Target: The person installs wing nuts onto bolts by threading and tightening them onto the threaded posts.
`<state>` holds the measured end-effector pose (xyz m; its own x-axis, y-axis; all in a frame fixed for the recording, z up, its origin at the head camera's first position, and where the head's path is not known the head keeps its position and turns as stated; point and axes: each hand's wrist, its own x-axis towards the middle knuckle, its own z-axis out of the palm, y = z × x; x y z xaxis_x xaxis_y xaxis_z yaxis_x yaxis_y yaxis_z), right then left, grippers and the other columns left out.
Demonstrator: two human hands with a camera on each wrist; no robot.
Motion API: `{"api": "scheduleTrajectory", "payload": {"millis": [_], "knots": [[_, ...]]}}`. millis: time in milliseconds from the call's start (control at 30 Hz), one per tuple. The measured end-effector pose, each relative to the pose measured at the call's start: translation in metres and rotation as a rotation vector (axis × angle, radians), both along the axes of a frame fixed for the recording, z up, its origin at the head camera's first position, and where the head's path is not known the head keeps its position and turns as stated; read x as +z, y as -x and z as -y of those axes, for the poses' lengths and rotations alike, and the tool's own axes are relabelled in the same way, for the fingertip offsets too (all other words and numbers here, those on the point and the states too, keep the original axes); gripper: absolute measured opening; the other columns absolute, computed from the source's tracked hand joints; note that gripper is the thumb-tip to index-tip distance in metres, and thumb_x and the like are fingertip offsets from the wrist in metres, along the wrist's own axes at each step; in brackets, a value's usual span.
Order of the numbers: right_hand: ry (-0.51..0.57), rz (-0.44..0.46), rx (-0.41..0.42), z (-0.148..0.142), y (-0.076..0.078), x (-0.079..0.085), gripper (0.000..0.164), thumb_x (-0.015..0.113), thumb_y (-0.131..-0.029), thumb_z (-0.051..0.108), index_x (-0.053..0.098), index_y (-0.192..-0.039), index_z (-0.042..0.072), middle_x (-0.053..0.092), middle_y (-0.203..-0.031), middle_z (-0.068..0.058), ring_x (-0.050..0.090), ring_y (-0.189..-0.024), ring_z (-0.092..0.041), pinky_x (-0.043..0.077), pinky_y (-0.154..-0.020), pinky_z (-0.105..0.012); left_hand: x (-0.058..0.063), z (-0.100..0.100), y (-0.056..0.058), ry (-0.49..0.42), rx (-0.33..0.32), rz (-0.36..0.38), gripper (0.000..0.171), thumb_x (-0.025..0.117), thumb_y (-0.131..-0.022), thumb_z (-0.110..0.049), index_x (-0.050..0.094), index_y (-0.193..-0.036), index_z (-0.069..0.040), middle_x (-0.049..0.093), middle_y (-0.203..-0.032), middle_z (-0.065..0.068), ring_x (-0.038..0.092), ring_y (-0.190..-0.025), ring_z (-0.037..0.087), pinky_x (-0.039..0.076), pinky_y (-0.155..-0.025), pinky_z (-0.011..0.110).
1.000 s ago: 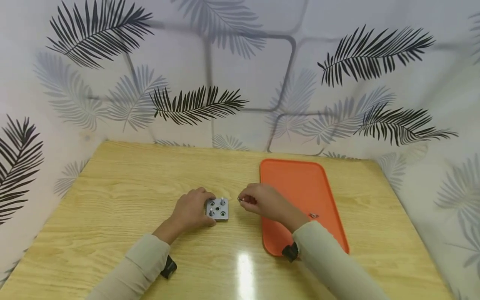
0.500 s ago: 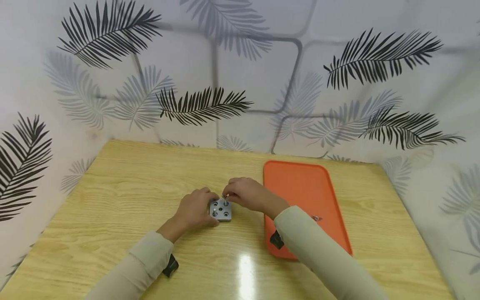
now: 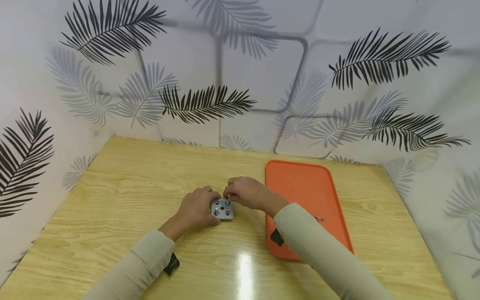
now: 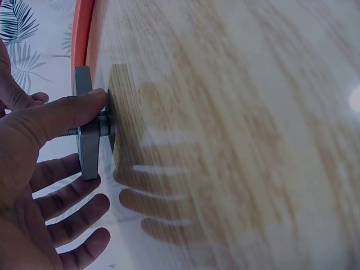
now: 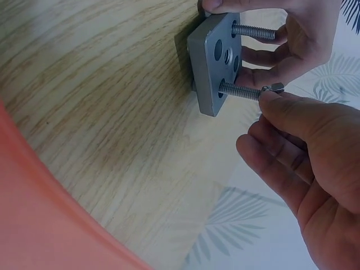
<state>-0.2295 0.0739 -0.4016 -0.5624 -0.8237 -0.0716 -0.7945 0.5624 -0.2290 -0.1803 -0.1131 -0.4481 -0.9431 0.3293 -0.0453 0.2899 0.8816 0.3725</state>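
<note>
A square grey metal plate [image 3: 223, 216] with several holes lies close over the table, two threaded bolts standing up through it. My left hand [image 3: 196, 208] grips the plate from its left side, thumb on the near edge and fingers at the far edge. In the left wrist view a bolt head [image 4: 104, 125] shows under the plate. My right hand [image 3: 247, 193] pinches a small metal wing nut [image 5: 274, 88] at the tip of the far bolt [image 5: 241, 90]. The other bolt [image 5: 254, 31] has a bare threaded end. Fingers hide part of the wing nut.
An orange tray [image 3: 296, 179] lies on the right of the wooden table [image 3: 150, 175], partly under my right forearm. Another wing nut [image 3: 318, 218] lies in it. A leaf-patterned wall [image 3: 240, 62] stands behind the table.
My right hand has moved left from beside the plate to the far bolt, bringing the wing nut onto its tip. My left hand keeps its grip on the plate.
</note>
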Motion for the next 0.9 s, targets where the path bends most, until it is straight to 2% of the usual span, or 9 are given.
{"api": "scheduleTrajectory", "payload": {"millis": [267, 467, 600, 667, 767, 833, 900], "knots": [[-0.048, 0.029, -0.052, 0.005, 0.001, 0.001, 0.013, 0.067, -0.094, 0.012, 0.076, -0.103, 0.009, 0.071, -0.096, -0.004, 0.063, -0.082, -0.015, 0.054, -0.077, -0.03, -0.001, -0.001, 0.0, 0.0, 0.002, -0.01, 0.063, 0.093, -0.065, -0.035, 0.07, -0.119, -0.012, 0.066, -0.11, 0.005, 0.06, -0.092, 0.023, 0.051, -0.074, 0.042], [-0.051, -0.015, -0.138, 0.012, -0.003, -0.003, 0.007, 0.069, -0.088, 0.013, 0.074, -0.086, 0.009, 0.071, -0.078, -0.001, 0.053, -0.064, -0.009, 0.049, -0.063, -0.026, -0.002, 0.0, 0.0, 0.004, 0.01, -0.003, 0.063, 0.093, -0.065, -0.036, 0.07, -0.12, -0.014, 0.065, -0.109, 0.003, 0.058, -0.091, 0.021, 0.05, -0.072, 0.039], [-0.045, -0.041, -0.205, 0.015, -0.006, -0.006, 0.011, 0.07, -0.087, 0.018, 0.07, -0.079, 0.01, 0.069, -0.073, 0.0, 0.05, -0.06, -0.009, 0.045, -0.06, -0.027, -0.003, 0.0, 0.0, 0.004, 0.015, -0.001, 0.063, 0.093, -0.065, -0.035, 0.07, -0.12, -0.014, 0.065, -0.108, 0.003, 0.058, -0.089, 0.02, 0.05, -0.07, 0.038], [-0.046, -0.034, -0.225, 0.014, -0.007, -0.008, 0.013, 0.07, -0.088, 0.022, 0.072, -0.087, 0.008, 0.071, -0.079, -0.002, 0.055, -0.065, -0.012, 0.049, -0.064, -0.028, -0.004, 0.0, 0.001, 0.007, 0.016, -0.003, 0.063, 0.093, -0.065, -0.035, 0.07, -0.12, -0.014, 0.065, -0.108, 0.003, 0.058, -0.088, 0.02, 0.049, -0.07, 0.038], [-0.042, 0.023, -0.233, 0.01, -0.006, -0.008, 0.031, 0.071, -0.089, 0.027, 0.069, -0.113, 0.007, 0.072, -0.099, -0.006, 0.066, -0.084, -0.017, 0.054, -0.075, -0.033, -0.003, 0.0, 0.001, 0.014, 0.006, -0.008, 0.062, 0.092, -0.066, -0.035, 0.07, -0.12, -0.013, 0.065, -0.107, 0.004, 0.057, -0.087, 0.02, 0.049, -0.069, 0.038], [-0.013, 0.095, -0.206, 0.005, -0.005, -0.005, 0.047, 0.072, -0.089, 0.025, 0.061, -0.131, 0.008, 0.068, -0.115, -0.009, 0.067, -0.101, -0.021, 0.056, -0.084, -0.036, -0.003, 0.0, 0.001, 0.015, -0.002, -0.016, 0.062, 0.092, -0.066, -0.035, 0.07, -0.119, -0.013, 0.064, -0.106, 0.004, 0.057, -0.086, 0.02, 0.049, -0.068, 0.037], [0.036, 0.175, -0.158, 0.0, -0.002, -0.002, 0.053, 0.071, -0.089, 0.015, 0.055, -0.139, 0.008, 0.063, -0.126, -0.012, 0.064, -0.111, -0.026, 0.055, -0.089, -0.039, -0.002, 0.0, 0.001, 0.016, -0.006, -0.025, 0.062, 0.092, -0.066, -0.035, 0.07, -0.119, -0.012, 0.064, -0.104, 0.004, 0.056, -0.085, 0.019, 0.048, -0.067, 0.036]]}}
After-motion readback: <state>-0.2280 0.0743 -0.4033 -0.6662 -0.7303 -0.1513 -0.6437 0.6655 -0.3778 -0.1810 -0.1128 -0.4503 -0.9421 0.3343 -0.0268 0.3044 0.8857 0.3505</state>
